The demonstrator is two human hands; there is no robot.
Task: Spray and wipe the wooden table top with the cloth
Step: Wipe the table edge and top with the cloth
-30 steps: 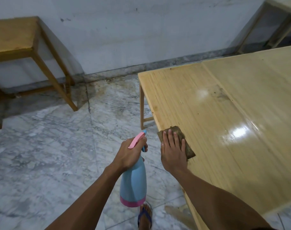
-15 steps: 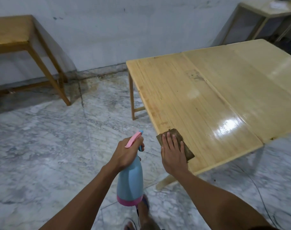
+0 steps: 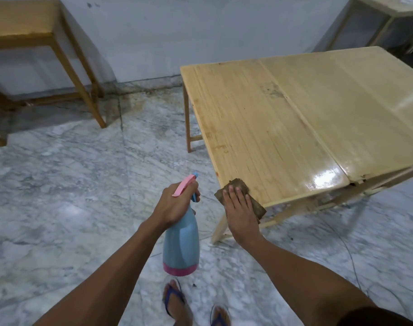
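Cloth (image 3: pixel 240 196) under flat right hand (image 3: pixel 242 212)

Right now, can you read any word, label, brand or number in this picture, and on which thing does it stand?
None can be read.
Spray bottle: plain blue body, pink base and trigger, no label visible.
Cloth: plain brown, no print.
Wooden table top: only stains and glare.
Paper on the far table: too small to read.

The cloth (image 3: pixel 240 198) is pressed onto the near left corner of the counter (image 3: pixel 283 118) under the right hand (image 3: pixel 242 212). The spray bottle (image 3: pixel 180 241) is held just left of it, over the floor (image 3: pixel 59 184), by the left hand (image 3: pixel 174 203).
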